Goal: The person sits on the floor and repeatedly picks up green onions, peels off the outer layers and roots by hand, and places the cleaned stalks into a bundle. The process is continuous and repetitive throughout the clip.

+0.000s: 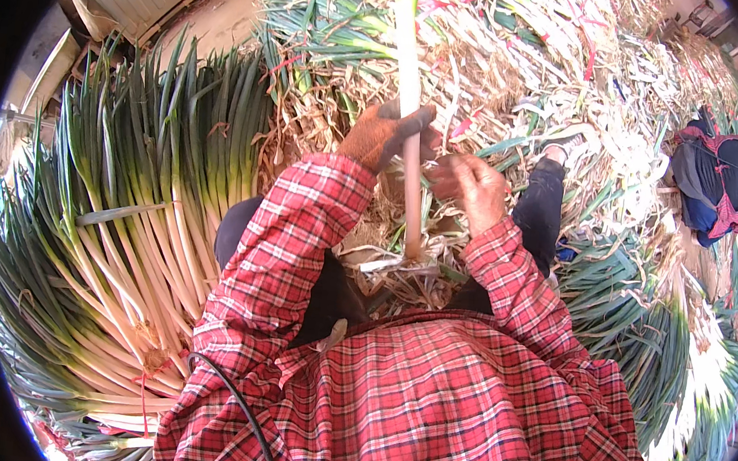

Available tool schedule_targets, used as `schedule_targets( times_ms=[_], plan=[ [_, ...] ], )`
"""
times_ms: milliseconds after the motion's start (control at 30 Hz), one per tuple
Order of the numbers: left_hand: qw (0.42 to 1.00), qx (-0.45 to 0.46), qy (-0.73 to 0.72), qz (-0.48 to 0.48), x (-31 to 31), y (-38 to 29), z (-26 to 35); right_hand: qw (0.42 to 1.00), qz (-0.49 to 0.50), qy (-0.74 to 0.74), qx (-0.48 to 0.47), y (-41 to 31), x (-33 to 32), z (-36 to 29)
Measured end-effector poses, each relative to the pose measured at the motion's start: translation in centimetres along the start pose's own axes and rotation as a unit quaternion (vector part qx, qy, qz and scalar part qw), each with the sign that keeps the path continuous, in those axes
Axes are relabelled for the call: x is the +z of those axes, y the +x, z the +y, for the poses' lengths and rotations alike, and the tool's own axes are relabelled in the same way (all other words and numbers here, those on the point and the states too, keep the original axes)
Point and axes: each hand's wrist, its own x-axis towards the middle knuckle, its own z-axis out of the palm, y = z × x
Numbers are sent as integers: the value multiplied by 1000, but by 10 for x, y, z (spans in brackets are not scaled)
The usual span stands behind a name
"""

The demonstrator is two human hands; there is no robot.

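My left hand (390,133), in a worn orange-brown glove with dark fingers, is closed around a large Welsh onion (409,69). The stalk stands nearly upright in the view, its green top leaving the upper edge and its root end low between my knees. To the right of the stalk is my right hand (475,187), bare, with its fingers bent toward it. Those fingertips are blurred, and whether they pinch anything is not clear. Loose dry husks (398,272) lie below the root end.
Cleaned Welsh onions (170,246) are heaped on my left, some bound with red ties. Untrimmed ones (489,63) with dry leaves spread ahead, and green bundles (630,326) lie on my right. Another person (722,176) is bent over at far right. A black cable (242,404) crosses my left side.
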Motion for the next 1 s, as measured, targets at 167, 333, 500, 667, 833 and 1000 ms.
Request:
schedule_targets(
  times_ms=[167, 333, 500, 667, 833, 1000],
  plan=[
    [997, 19, 76, 12, 3, -5, -10, 986, -42, 92, -133, 41, 0, -36],
    [974, 93, 208, 9, 3, -12, -16, 987, -99, 98, -79, 61, 2, -72],
    [964, 230, 127, -27, 8, -17, -13, 980, -124, 119, -99, 42, 7, -77],
    [985, 153, 62, 39, 9, -23, -5, 977, -127, 127, -115, 22, 17, -70],
    [964, 248, 90, 23, 9, -25, -11, 985, -66, 114, -109, 22, 18, -62],
    [946, 224, 225, 62, 4, -28, -14, 980, -55, 158, -108, 25, 6, -66]
  ],
)
